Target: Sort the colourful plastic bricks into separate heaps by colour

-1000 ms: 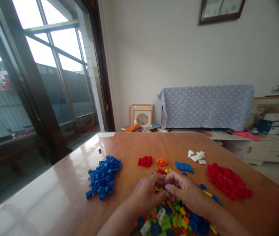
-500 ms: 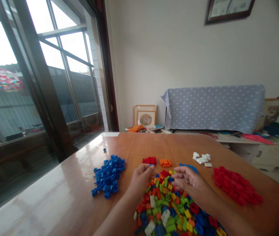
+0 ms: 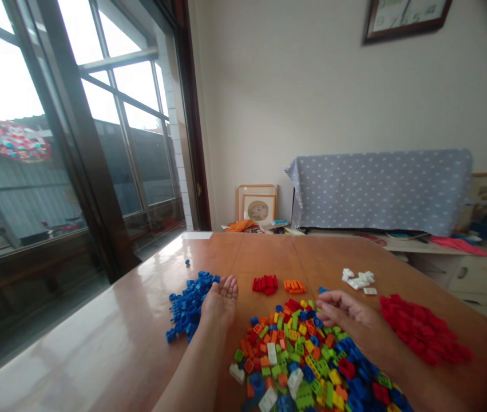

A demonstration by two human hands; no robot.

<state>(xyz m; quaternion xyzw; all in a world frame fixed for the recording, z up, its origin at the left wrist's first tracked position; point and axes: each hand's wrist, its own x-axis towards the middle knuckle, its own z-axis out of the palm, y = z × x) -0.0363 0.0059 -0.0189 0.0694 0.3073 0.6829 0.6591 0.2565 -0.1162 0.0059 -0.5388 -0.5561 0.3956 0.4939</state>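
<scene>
My left hand [image 3: 221, 300] is turned palm up, its fingers stretched out, at the right edge of a pile of blue toy bricks [image 3: 188, 312]. No brick shows on its palm. My right hand [image 3: 348, 309] is over the far right side of a large heap of mixed toy bricks [image 3: 286, 349]. Its thumb and fingertips come together in a pinch; whether a brick is between them I cannot make out. Behind that hand, more blue pieces [image 3: 323, 290] are mostly hidden.
Red bricks [image 3: 264, 284] and orange bricks [image 3: 295, 286] lie in small rows beyond the heap. White bricks [image 3: 358, 279] and a red pile [image 3: 423, 332] are on the right. One blue piece [image 3: 187, 262] sits alone at the far left of the wooden table [image 3: 264, 252].
My left hand has swung left from above the heap to the blue pile, and its fingers have spread. My right hand stays near the heap's far side. The view has shifted slightly.
</scene>
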